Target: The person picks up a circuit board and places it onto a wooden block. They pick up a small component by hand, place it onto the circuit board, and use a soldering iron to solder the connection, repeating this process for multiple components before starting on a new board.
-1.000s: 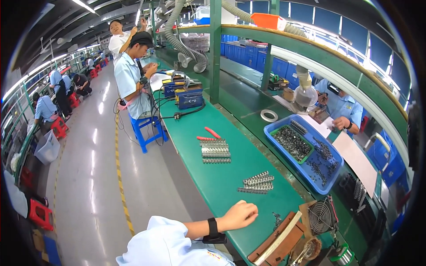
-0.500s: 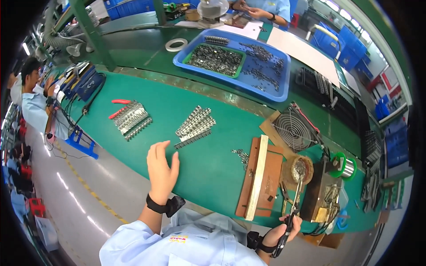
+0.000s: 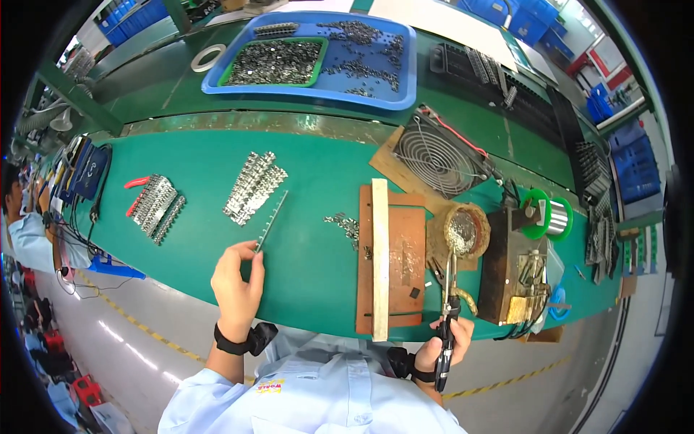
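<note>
Metal strip (image 3: 273, 218) – its near end pinched between thumb and fingers of the left hand (image 3: 237, 286), slanting forward and right from the grip. Stacked strips (image 3: 254, 189) just beyond it; loose parts (image 3: 352, 227) to its right. Right hand (image 3: 457, 341) wrapped around a black tool (image 3: 446, 350) – metal end pointing forward to the pot (image 3: 463, 228); contact there unclear. Brown board (image 3: 406, 249) between both grips.
</note>
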`<state>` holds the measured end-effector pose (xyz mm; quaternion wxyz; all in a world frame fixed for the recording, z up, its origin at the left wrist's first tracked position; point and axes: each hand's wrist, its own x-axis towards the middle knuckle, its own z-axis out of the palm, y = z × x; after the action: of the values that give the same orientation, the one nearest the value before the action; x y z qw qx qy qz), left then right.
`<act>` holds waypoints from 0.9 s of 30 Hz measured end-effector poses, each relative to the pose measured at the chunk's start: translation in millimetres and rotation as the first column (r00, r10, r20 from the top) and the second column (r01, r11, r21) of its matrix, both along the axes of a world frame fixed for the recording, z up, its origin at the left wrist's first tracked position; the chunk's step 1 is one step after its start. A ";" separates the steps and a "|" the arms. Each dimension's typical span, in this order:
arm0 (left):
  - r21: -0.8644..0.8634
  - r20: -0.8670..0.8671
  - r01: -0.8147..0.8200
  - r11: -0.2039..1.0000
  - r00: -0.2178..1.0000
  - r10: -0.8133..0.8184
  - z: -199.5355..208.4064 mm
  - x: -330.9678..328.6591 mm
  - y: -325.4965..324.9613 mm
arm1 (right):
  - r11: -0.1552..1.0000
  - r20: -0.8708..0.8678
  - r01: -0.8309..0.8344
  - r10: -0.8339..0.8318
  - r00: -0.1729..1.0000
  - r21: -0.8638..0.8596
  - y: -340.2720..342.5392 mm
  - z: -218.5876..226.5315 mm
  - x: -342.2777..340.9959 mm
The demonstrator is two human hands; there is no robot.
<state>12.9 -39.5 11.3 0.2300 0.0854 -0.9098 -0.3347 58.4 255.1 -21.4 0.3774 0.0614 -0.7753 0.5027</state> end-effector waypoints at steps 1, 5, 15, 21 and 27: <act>0.003 0.009 0.008 1.000 1.000 -0.008 2.0 1.5 5.0 | 1.000 0.009 0.008 -0.008 1.000 0.003 0.6 -1.5 -0.6; -0.046 -0.057 0.152 0.987 0.986 -0.155 10.4 12.2 25.5 | 0.999 0.014 -0.054 0.053 0.998 0.009 2.3 -3.3 -0.6; -0.105 0.134 0.503 0.858 0.862 -0.489 20.6 29.5 41.6 | 1.000 0.063 -0.011 0.011 0.998 -0.011 -1.1 -1.5 7.0; -0.045 0.204 0.343 0.938 0.922 -0.328 10.9 27.6 50.5 | 0.999 0.066 -0.037 0.039 0.997 -0.035 -7.3 -3.8 10.1; -0.070 0.208 0.267 0.961 0.946 -0.248 8.2 18.4 59.8 | 0.999 0.045 -0.023 0.025 0.999 -0.040 -8.6 -5.2 8.7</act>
<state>31.3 20.3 19.5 0.0970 -0.0127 -0.9466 -0.3072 67.1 246.5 -26.6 0.3546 0.0517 -0.7729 0.5236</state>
